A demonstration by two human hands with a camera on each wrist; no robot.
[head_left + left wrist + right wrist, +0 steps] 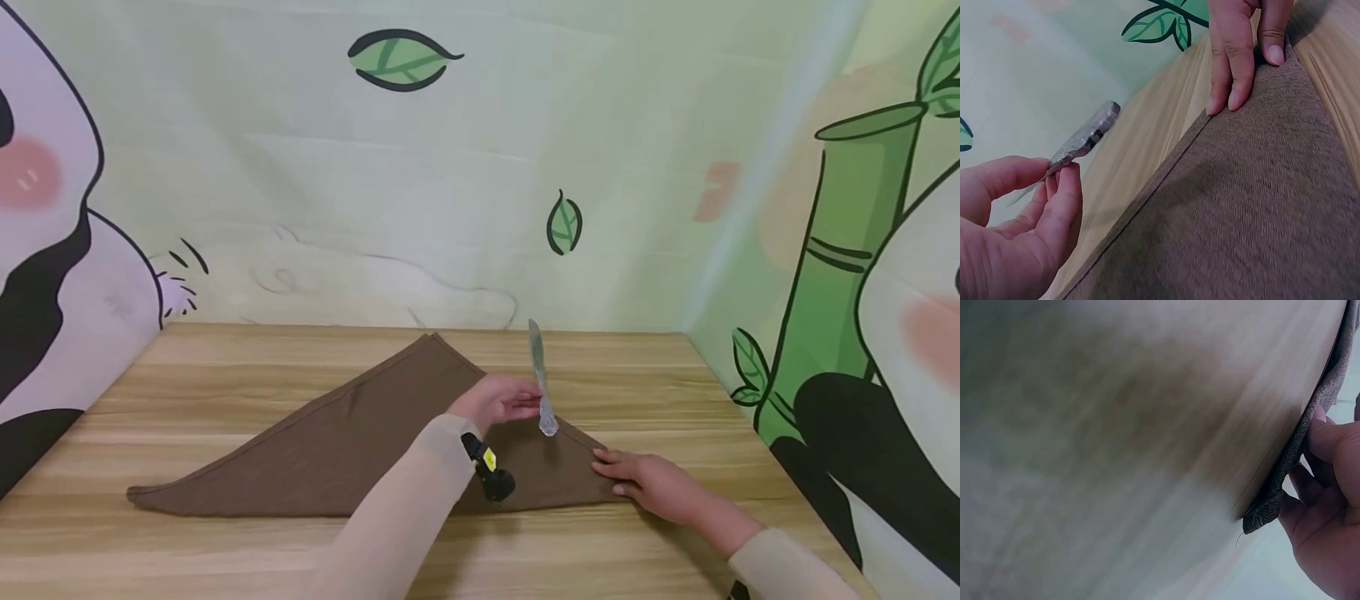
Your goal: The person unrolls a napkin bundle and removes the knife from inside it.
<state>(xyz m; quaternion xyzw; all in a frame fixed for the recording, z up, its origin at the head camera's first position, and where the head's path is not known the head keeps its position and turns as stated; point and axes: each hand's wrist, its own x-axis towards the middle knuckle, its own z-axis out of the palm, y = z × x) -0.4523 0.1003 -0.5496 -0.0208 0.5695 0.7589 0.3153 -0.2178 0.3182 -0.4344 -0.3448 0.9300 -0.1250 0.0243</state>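
Observation:
In the head view, my left hand (497, 400) pinches a table knife (538, 367) between thumb and fingertips. The knife hangs above the cloth, blade pointing away and its patterned handle end (1094, 128) toward me. A brown cloth napkin (375, 425), folded into a wide triangle, lies on the table with its peak at the far side. At its right corner rests my right hand (652, 483), fingers fairly straight along the far edge and thumb apart on the cloth. The right wrist view shows the thumb and fingertips against the cloth's edge (1266, 512).
The wood-grain table (247, 358) extends around the napkin on all sides. Behind it stands a pale green wall covering (480, 183) printed with leaves, and bamboo (847, 225) and panda shapes flank it. A black wrist camera (495, 482) sits on the left wrist.

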